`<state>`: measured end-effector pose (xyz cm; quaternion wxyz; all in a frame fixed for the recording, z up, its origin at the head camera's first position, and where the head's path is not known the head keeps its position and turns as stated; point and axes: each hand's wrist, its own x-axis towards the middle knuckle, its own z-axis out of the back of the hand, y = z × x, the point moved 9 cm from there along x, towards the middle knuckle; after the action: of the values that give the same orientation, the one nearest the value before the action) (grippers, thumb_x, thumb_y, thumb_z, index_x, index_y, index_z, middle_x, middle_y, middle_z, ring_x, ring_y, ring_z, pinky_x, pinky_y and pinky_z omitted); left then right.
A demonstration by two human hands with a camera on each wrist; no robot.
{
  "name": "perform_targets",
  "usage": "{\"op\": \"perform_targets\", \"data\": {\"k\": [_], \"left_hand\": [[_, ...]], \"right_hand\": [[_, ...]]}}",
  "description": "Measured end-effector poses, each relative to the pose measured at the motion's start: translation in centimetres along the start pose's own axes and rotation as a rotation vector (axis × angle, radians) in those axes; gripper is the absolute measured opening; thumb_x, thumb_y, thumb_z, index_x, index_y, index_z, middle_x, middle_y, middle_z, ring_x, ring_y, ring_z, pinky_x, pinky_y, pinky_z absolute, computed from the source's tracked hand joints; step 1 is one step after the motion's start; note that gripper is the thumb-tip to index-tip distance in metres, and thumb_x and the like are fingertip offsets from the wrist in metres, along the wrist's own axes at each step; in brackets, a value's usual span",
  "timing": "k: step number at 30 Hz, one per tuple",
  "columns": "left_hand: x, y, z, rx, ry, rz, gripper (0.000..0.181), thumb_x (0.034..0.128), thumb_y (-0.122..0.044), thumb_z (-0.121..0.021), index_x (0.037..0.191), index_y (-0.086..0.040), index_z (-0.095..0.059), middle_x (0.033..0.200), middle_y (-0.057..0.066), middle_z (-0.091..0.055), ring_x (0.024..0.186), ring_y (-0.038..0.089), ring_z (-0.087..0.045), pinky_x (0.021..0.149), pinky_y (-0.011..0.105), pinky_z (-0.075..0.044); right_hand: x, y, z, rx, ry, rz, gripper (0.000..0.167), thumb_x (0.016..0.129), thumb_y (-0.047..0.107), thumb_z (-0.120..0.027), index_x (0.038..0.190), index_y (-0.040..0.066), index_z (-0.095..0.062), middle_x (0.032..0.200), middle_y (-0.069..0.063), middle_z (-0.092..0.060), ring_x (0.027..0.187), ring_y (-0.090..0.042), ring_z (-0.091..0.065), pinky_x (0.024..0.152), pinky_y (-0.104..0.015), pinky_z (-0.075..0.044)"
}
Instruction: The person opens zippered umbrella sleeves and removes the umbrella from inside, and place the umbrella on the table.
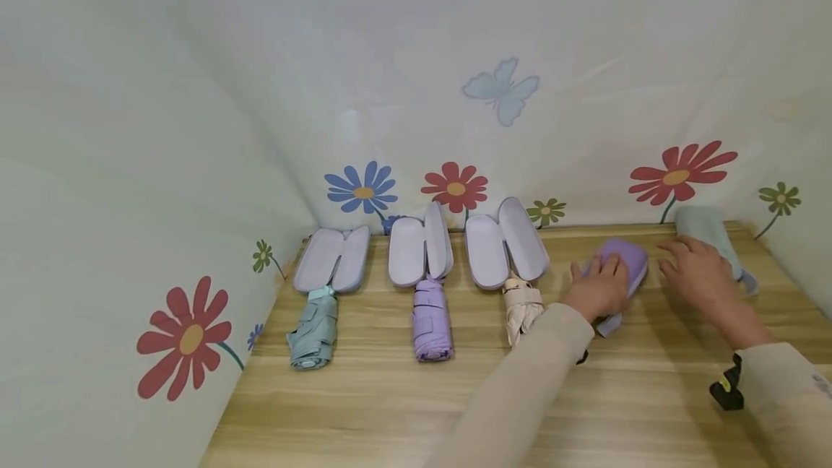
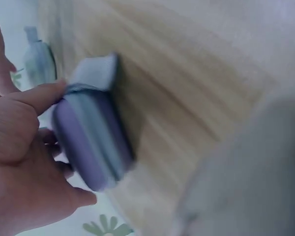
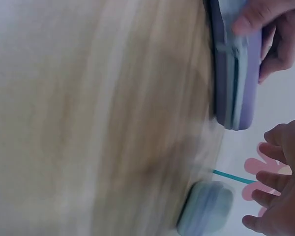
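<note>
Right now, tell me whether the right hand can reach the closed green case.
Probably yes: the right hand holds nothing and is close to the green case, with nothing visible between them.

Here's the left hand [image 1: 601, 287], fingers laid over a rounded purple case [image 1: 637, 255], while the right hand [image 1: 698, 273] hovers just beside a pale green rounded case [image 1: 705, 221] at the table's far right! Across the wood-grain table [image 1: 364, 410], three folded umbrellas line up: a teal fabric umbrella [image 1: 314, 334], a lilac fabric umbrella [image 1: 432, 323], a beige fabric umbrella [image 1: 522, 302], each right before an open, pale-lined case [image 1: 407, 251]!
</note>
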<state>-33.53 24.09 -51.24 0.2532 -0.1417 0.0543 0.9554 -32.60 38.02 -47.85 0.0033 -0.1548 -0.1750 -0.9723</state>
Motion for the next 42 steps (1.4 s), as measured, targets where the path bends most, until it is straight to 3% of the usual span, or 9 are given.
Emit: {"op": "perform_targets", "data": {"k": [3, 7, 15, 18, 22, 25, 29, 36, 42], "left_hand": [[-0.4, -0.4, 0.6, 0.034, -0.004, -0.057, 0.049, 0.1095, -0.043, -0.036, 0.157, -0.041, -0.026, 0.165, -0.026, -0.011, 0.154, 0.005, -0.010, 0.121, 0.043, -0.021], [-0.6, -0.9, 1.5, 0.087, -0.076, -0.134, 0.034, 0.1114, -0.032, -0.037, 0.144, -0.041, -0.039, 0.160, -0.029, -0.023, 0.148, 0.009, -0.027, 0.117, 0.040, -0.026], [-0.1, -0.6, 1.8, 0.080, -0.087, -0.168, 0.047, 0.1091, -0.026, -0.047, 0.148, -0.050, -0.037, 0.159, -0.025, -0.029, 0.145, 0.010, -0.029, 0.117, 0.036, -0.027], [0.0, -0.7, 1.8, 0.069, -0.101, -0.120, 0.050, 0.1034, -0.035, -0.059, 0.147, -0.049, -0.039, 0.154, -0.024, -0.033, 0.142, 0.009, -0.030, 0.115, 0.037, -0.027], [-0.4, -1.1, 1.6, 0.022, -0.127, 0.046, 0.058, 0.0944, -0.053, -0.065, 0.146, -0.046, -0.039, 0.152, -0.019, -0.033, 0.140, 0.012, -0.028, 0.109, 0.043, -0.030], [-0.9, -1.7, 1.3, -0.014, -0.128, 0.201, 0.070, 0.0897, -0.069, -0.059, 0.151, -0.045, -0.034, 0.156, -0.015, -0.029, 0.143, 0.017, -0.026, 0.106, 0.050, -0.033], [-1.4, -2.6, 0.6, -0.042, -0.102, 0.333, 0.082, 0.0885, -0.084, -0.039, 0.158, -0.045, -0.021, 0.164, -0.007, -0.022, 0.151, 0.028, -0.020, 0.110, 0.061, -0.029], [-0.6, -3.6, -0.6, -0.044, -0.087, 0.386, 0.076, 0.0878, -0.088, -0.021, 0.156, -0.057, -0.007, 0.168, 0.002, -0.014, 0.152, 0.048, -0.004, 0.110, 0.077, -0.008], [0.4, -3.6, 0.1, -0.182, -0.183, 0.275, 0.067, 0.0873, -0.087, -0.034, 0.148, -0.058, -0.037, 0.166, 0.006, -0.023, 0.152, 0.048, -0.004, 0.111, 0.076, -0.005]], "right_hand": [[0.0, -0.4, -0.1, -0.014, 0.064, -0.024, 0.038, 0.101, 0.015, -0.057, 0.131, -0.009, -0.053, 0.137, -0.039, -0.041, 0.121, -0.066, -0.035, 0.089, -0.081, -0.032], [-0.2, -0.9, -0.5, -0.049, 0.145, -0.039, 0.046, 0.105, 0.022, -0.051, 0.137, -0.010, -0.046, 0.139, -0.040, -0.037, 0.124, -0.065, -0.031, 0.093, -0.081, -0.030], [-0.7, -1.7, -0.7, -0.078, 0.197, -0.057, 0.052, 0.109, 0.030, -0.044, 0.145, -0.007, -0.040, 0.144, -0.041, -0.031, 0.129, -0.065, -0.027, 0.097, -0.082, -0.025], [-0.8, -2.0, -0.5, -0.071, 0.188, -0.067, 0.053, 0.109, 0.031, -0.043, 0.144, -0.007, -0.040, 0.144, -0.041, -0.030, 0.129, -0.065, -0.025, 0.097, -0.083, -0.023], [-0.8, -2.4, -0.2, -0.060, 0.190, -0.080, 0.055, 0.109, 0.033, -0.043, 0.145, -0.008, -0.039, 0.146, -0.041, -0.029, 0.130, -0.065, -0.023, 0.098, -0.083, -0.022], [-0.8, -2.4, 0.1, -0.047, 0.186, -0.086, 0.054, 0.108, 0.032, -0.044, 0.145, -0.007, -0.039, 0.146, -0.041, -0.028, 0.131, -0.065, -0.023, 0.097, -0.083, -0.022], [-0.6, -2.3, 0.5, -0.032, 0.172, -0.085, 0.051, 0.108, 0.031, -0.044, 0.143, -0.007, -0.040, 0.146, -0.040, -0.028, 0.131, -0.065, -0.021, 0.097, -0.083, -0.022], [-0.6, -2.3, 1.0, -0.025, 0.180, -0.104, 0.052, 0.109, 0.031, -0.043, 0.144, -0.007, -0.037, 0.147, -0.041, -0.026, 0.131, -0.067, -0.020, 0.097, -0.083, -0.022], [-0.9, -2.6, 1.6, -0.027, 0.164, -0.106, 0.051, 0.108, 0.029, -0.044, 0.141, -0.009, -0.040, 0.145, -0.043, -0.028, 0.130, -0.066, -0.023, 0.095, -0.083, -0.024]]}}
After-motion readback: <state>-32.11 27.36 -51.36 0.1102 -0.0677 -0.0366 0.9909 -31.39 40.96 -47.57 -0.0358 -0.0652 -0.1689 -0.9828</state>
